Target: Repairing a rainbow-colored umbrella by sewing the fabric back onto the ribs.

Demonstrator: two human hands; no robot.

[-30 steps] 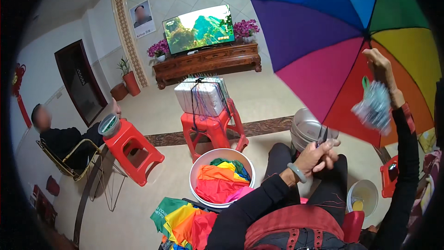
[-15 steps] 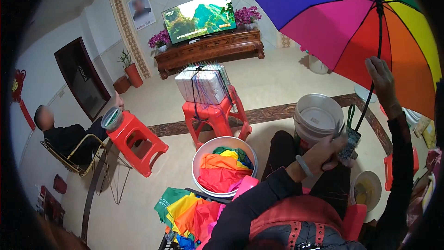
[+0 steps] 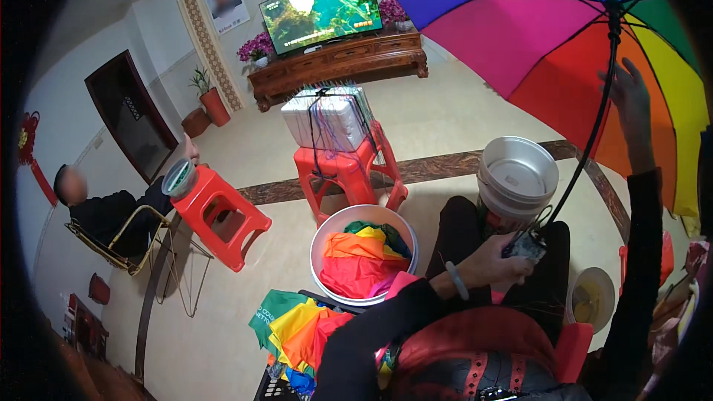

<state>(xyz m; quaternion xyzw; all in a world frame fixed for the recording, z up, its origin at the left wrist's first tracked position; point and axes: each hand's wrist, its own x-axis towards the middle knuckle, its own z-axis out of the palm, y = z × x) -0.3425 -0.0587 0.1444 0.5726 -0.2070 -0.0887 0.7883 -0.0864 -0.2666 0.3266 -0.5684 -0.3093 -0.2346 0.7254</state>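
Observation:
A rainbow-coloured umbrella (image 3: 475, 41) stands spread at the upper right, its canopy showing blue, pink, red, orange, yellow and green panels. My left hand (image 3: 494, 263) is closed round its dark, speckled handle (image 3: 527, 243), just above my lap. From there the black shaft (image 3: 581, 167) slants up to the ribs. My right hand (image 3: 633, 100) is raised beside the upper shaft under the canopy, its fingers stretched and apart; whether a fingertip touches the shaft I cannot tell. A thin dark cord loop shows by the handle.
Folded rainbow cloth lies in a white tub (image 3: 316, 252) and over a black crate (image 3: 271, 386). Stacked white buckets (image 3: 518, 178) stand before my knees. A red stool (image 3: 349, 167) bears tied white foam blocks (image 3: 319, 125). Another red stool (image 3: 223, 215) stands by a seated person (image 3: 111, 215).
My right hand has come off the shaft and its fingers have spread. My left hand has turned and shifted slightly left with the handle, and the shaft slants more.

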